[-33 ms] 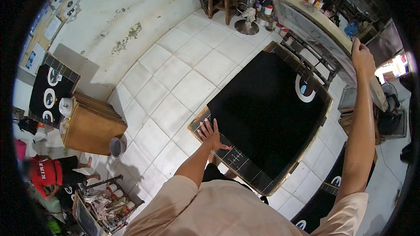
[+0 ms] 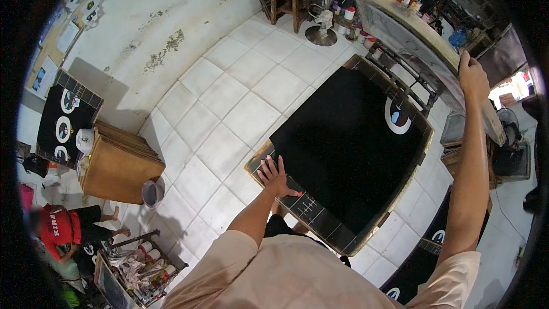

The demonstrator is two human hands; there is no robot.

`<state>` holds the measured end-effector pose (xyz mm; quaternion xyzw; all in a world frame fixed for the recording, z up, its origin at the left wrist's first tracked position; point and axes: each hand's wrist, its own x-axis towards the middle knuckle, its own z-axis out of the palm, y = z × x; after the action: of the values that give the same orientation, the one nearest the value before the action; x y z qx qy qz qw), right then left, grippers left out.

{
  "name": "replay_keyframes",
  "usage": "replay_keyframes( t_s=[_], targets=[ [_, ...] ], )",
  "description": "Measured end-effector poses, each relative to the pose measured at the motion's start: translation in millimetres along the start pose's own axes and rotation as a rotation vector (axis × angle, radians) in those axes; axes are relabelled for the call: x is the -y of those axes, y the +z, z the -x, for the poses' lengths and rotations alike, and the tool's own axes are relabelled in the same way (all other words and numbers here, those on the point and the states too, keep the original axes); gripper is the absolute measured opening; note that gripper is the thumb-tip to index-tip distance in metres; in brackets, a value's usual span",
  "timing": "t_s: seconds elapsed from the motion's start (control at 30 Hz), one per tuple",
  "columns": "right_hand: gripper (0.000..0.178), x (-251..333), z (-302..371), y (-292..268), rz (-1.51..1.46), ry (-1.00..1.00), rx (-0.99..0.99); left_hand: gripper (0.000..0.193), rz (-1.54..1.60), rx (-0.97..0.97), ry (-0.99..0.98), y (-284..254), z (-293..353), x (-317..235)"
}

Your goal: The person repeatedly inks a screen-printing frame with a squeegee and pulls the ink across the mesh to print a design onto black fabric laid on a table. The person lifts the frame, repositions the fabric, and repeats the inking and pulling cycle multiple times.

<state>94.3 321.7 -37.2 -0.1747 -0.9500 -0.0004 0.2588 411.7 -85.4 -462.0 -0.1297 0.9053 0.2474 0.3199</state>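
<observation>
My left hand (image 2: 275, 178) lies flat with its fingers spread on the near left edge of a board, whose dark border (image 2: 327, 221) carries light grid lines. Over most of that board a black cloth (image 2: 343, 143) is laid out, with a white ring and blue-and-dark eye print (image 2: 397, 117) at its far right. A small red spot shows beside my left thumb. My right hand (image 2: 474, 77) is raised and closed round the long edge of a wood-edged screen frame (image 2: 420, 27), which stands tilted up along the board's far right side. The frame's underside is partly hidden.
At left, a printed black panel (image 2: 64, 123) stands near a stack of brown boards (image 2: 123, 163) and a grey bucket (image 2: 152, 193). A person in a red shirt (image 2: 62, 226) sits by a cart of rags and tubs (image 2: 137, 269). A wooden stool (image 2: 290, 3) stands at the back.
</observation>
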Motion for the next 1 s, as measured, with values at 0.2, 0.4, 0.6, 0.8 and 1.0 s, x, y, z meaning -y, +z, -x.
replay_keyframes(
  t_s=[0.2, 0.4, 0.6, 0.8, 1.0],
  targets=[
    [0.071, 0.1, -10.3, 0.6, 0.008, 0.031, -0.005, 0.166, 0.011, 0.011, 0.007, -2.4, -1.1, 1.6],
    [0.077, -4.3, -28.9, 3.2, 0.015, 0.033, -0.011, 0.169, 0.012, 0.017, 0.031, 1.7, -7.3, 7.4],
    [0.079, -15.1, -33.4, 11.3, 0.032, -0.020, -0.055, 0.166, 0.038, 0.043, 0.040, 1.2, -9.7, 9.1],
    [0.079, -17.9, -33.2, 18.1, 0.076, -0.033, -0.082, 0.166, 0.035, 0.048, 0.041, 0.1, -10.0, 8.9],
    [0.076, -14.2, -34.5, 10.5, 0.061, 0.018, -0.021, 0.167, 0.013, 0.066, 0.045, -1.9, -8.7, 7.7]
  ],
)
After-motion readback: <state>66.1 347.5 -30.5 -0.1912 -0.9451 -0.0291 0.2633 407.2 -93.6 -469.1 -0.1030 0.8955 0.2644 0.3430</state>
